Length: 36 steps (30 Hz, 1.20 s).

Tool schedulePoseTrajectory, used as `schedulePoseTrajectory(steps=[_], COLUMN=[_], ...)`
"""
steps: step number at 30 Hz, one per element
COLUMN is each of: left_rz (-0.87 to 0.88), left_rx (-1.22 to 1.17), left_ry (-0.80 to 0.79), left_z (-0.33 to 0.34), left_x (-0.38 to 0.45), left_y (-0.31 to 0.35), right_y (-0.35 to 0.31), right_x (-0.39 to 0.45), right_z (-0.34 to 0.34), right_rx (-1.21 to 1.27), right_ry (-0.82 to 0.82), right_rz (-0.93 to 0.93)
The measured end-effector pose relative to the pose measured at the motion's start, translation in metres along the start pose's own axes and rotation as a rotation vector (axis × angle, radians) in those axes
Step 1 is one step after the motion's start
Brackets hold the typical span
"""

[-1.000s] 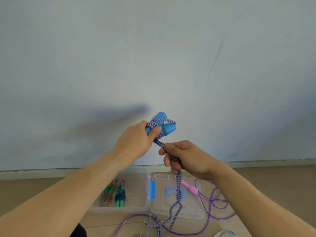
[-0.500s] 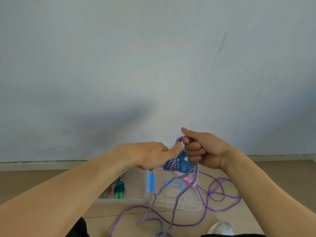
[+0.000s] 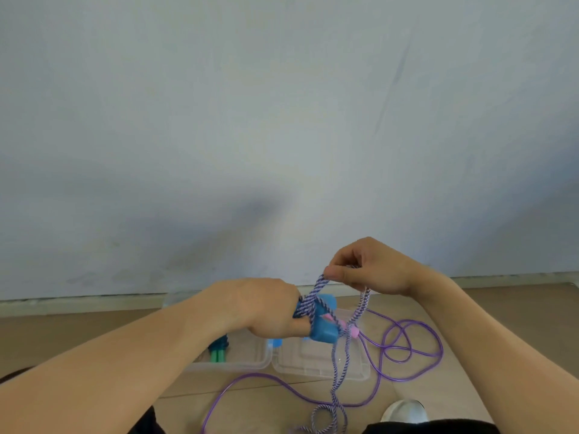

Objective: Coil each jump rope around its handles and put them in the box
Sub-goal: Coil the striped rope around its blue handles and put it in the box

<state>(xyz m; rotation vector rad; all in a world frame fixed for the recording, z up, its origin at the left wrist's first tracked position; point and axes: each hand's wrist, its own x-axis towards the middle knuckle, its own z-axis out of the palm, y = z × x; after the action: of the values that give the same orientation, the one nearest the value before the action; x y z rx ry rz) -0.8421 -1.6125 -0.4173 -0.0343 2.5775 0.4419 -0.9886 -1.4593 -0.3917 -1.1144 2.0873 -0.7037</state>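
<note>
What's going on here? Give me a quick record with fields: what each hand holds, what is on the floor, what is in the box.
left hand: grips the blue handles, striped rope wound around them
right hand: pinches the striped rope above the handles
floor: purple rope lying loose, uncoiled
box: clear, open, a green-handled rope inside
lid: lies open beside the box

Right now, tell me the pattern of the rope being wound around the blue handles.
Purple-and-white twisted stripes on the rope, clearest in the head view.
</note>
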Motion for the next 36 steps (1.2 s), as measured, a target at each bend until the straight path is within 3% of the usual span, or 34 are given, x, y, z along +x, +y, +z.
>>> schedulePoseTrajectory(steps=[3,6,9,14,18,22,24,26,28,30,34,36], left_rz=[-0.094,-0.131,-0.190,-0.346,-0.434,-0.462,-0.431,-0.396,-0.383,-0.332,-0.128,0.049], left_rx=[0.113,0.138,0.187,0.155,0.177,0.217,0.205,0.083,-0.196,-0.445,-0.923,-1.110], left_ry=[0.022,0.062,0.044,0.050,0.009,-0.079,-0.132,-0.211,-0.276,-0.350,-0.614,-0.734], left_z=[0.005,0.003,0.002,-0.006,-0.015,-0.013,-0.011,-0.010,-0.008,-0.011,-0.024,-0.031], left_x=[0.006,0.009,0.011,0.012,0.013,0.012,0.009,0.008,0.008,0.008,0.001,-0.004], left_y=[-0.004,-0.003,-0.004,-0.030,-0.055,-0.057,-0.051,-0.047,-0.044,-0.039,-0.028,-0.031], right_y=[-0.002,-0.002,0.008,0.047,0.077,0.106,0.109,0.097,0.073,0.041,0.001,-0.008], right_x=[0.001,0.004,-0.002,-0.017,-0.019,-0.009,-0.001,0.006,0.013,0.014,0.008,0.008], right_z=[0.006,0.007,-0.005,-0.025,-0.028,-0.025,-0.022,-0.017,-0.010,0.006,0.024,0.023], right_rx=[0.057,0.203,0.132,0.283,0.298,-0.037,-0.107,-0.148,-0.073,0.128,0.657,0.882], right_ry=[-0.145,-0.124,-0.111,-0.129,0.121,0.565,0.778,0.846,0.626,0.282,-0.208,-0.296], right_rz=[0.101,0.229,0.272,0.395,0.497,0.606,0.602,0.501,0.279,0.137,0.063,0.066])
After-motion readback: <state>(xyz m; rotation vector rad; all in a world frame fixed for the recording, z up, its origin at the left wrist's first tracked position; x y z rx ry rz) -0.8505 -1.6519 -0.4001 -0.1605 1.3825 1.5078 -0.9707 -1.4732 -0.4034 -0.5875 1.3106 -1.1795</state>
